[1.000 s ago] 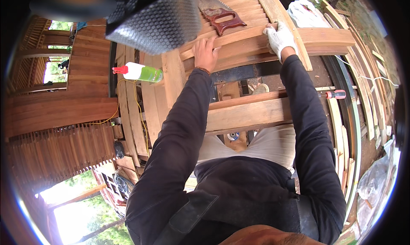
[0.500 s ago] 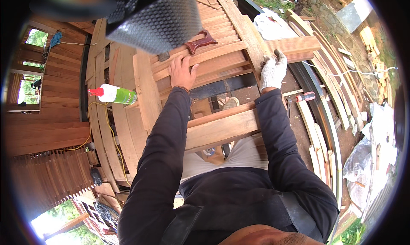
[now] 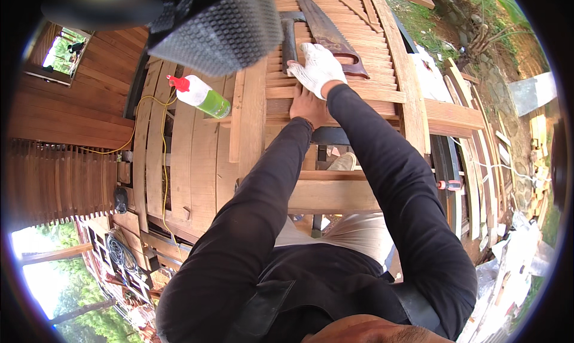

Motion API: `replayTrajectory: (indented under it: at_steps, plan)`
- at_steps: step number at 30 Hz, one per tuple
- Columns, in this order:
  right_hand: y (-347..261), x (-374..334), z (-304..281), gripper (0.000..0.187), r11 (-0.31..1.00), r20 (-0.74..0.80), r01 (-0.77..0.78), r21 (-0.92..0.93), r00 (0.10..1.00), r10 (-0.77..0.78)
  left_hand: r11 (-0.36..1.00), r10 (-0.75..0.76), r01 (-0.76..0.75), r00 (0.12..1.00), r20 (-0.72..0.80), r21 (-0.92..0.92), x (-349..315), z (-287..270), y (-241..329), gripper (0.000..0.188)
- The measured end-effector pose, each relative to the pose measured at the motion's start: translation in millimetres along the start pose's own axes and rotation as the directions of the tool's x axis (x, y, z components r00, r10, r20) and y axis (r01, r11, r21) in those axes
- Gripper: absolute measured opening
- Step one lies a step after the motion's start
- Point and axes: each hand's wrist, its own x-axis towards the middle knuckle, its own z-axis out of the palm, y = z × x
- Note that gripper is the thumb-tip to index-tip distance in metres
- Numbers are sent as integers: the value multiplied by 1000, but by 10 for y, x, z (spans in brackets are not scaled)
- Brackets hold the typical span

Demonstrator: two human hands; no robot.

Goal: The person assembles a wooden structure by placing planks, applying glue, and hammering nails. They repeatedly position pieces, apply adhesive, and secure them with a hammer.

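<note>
My bare left hand (image 3: 308, 107) lies on a wooden slat (image 3: 281, 93) of the slatted frame, its fingers partly hidden under my right wrist. Just beyond it is my right hand (image 3: 317, 69) in a white work glove, fingers apart, over the slats. Its fingertips are by the lower end of a dark-handled hammer (image 3: 289, 47); I cannot tell if they touch it. Right of the glove lies a handsaw (image 3: 326, 35) with a reddish-brown handle and a dark, stained blade pointing away.
A white and green bottle with a red cap (image 3: 203, 96) lies on the boards at left, near a yellow cord (image 3: 164, 163). A thick beam (image 3: 335, 196) crosses in front of my legs. At right are a screwdriver (image 3: 449, 185), a plank end (image 3: 454, 117) and stacked timber. Dark padding blocks the upper left.
My right hand has left the plank at the right and crossed over to the tools, above my left hand. The view has shifted, bringing the whole saw and the hammer into sight.
</note>
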Motion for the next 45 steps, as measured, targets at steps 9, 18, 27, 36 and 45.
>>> replayTrajectory:
  at_steps: [9, 18, 27, 36, 45]
  plan:
    - [94, 785, 244, 66, 869, 251, -483, 107, 859, 446, 971, 43, -47, 999, -22, -234, 24, -21, 64, 67]
    - [-52, -874, -847, 50, 611, 245, -357, 707, 933, 262, 980, -32, 43, 998, 55, -192, 50, 356, -129, 73]
    - [130, -2816, -1549, 74, 256, 340, -454, 854, 857, 388, 986, 76, -130, 906, -417, -103, 85, 228, -9, 66]
    - [964, -3244, -1785, 84, 122, 292, -474, 872, 704, 647, 977, 107, -178, 888, -446, -120, 81, 196, -7, 51]
    - [1221, -2776, -1783, 75, 159, 379, -546, 822, 734, 563, 966, 82, -191, 869, -488, -177, 32, 152, -28, 47]
